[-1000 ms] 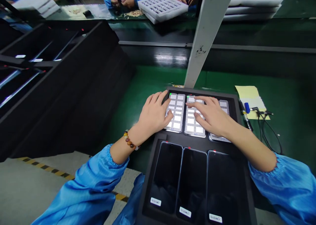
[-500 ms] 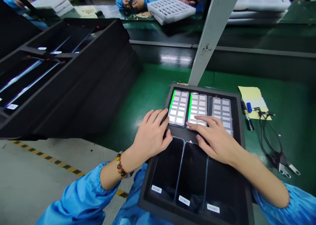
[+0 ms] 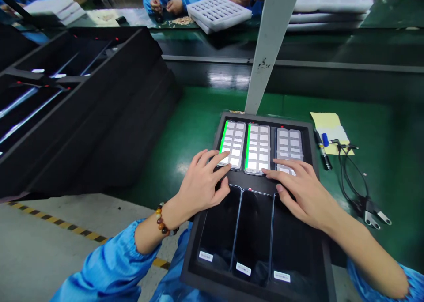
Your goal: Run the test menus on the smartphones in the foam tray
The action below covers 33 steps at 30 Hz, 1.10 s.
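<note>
A black foam tray (image 3: pixel 256 288) holds several smartphones in two rows. In its far row three phones are lit with a grid of pale tiles; the left phone (image 3: pixel 236 139) and the middle phone (image 3: pixel 259 145) also show a green strip along the left side. My left hand (image 3: pixel 202 183), fingers spread, has its fingertips over the lower part of the left lit phone. With fingers apart, my right hand (image 3: pixel 300 191) reaches over the lower ends of the middle and right phone (image 3: pixel 289 143). Dark-screened phones (image 3: pixel 253 231) with small white barcode labels lie in the near row.
Stacked black trays (image 3: pixel 109 116) with more phones rise on the left. A marker (image 3: pixel 323 151), yellow sticky notes (image 3: pixel 331 123) and black cables (image 3: pixel 347 174) lie to the right on the green table. Behind the grey post (image 3: pixel 265 59), co-workers' hands (image 3: pixel 167 6) work beside a white tray (image 3: pixel 220 11).
My right hand has shifted from the middle lit phone towards the right one. My left fingertips have moved onto the left phone's screen. The whole view has slid slightly.
</note>
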{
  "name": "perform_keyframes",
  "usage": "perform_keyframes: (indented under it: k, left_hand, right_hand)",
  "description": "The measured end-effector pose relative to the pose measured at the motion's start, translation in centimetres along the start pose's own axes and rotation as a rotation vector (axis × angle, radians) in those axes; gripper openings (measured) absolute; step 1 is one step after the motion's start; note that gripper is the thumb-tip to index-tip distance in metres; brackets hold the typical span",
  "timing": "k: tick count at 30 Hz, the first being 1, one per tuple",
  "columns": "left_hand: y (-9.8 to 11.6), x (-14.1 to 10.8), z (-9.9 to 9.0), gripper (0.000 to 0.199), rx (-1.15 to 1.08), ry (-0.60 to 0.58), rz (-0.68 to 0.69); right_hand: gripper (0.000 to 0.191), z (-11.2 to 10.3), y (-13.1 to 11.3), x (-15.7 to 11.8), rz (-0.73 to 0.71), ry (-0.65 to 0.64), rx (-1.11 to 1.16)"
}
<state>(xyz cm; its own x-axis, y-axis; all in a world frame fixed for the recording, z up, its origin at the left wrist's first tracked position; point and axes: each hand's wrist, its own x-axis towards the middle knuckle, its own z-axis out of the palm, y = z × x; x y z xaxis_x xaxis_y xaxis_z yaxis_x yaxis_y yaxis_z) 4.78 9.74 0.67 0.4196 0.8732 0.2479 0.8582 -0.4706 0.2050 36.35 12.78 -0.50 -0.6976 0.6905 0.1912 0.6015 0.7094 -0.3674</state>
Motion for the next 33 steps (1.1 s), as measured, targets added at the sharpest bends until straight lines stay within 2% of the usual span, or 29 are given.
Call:
perform_keyframes:
  k: [4, 10, 19, 33]
  left_hand:
    - [0.2, 0.8, 0.3, 0.036, -0.054, -0.026, 0.069]
    - [-0.3, 1.3, 0.4, 0.041, -0.108, -0.076, 0.087]
    - [-2.1, 2.8, 0.7, 0.048, -0.137, -0.160, 0.079]
    - [-4.9, 7.3, 2.3, 0.050, -0.131, -0.155, 0.075]
  right_hand:
    - [0.040, -0.2, 0.4, -1.1, 0.017, 0.016, 0.000]
    - [0.039, -0.1, 0.8, -1.0, 0.025, 0.013, 0.005]
    - [0.044, -0.1, 2.0, 1.1, 0.089, 0.017, -0.024]
    - [0.044, -0.4, 4.6, 4.9, 0.203, -0.012, -0.044]
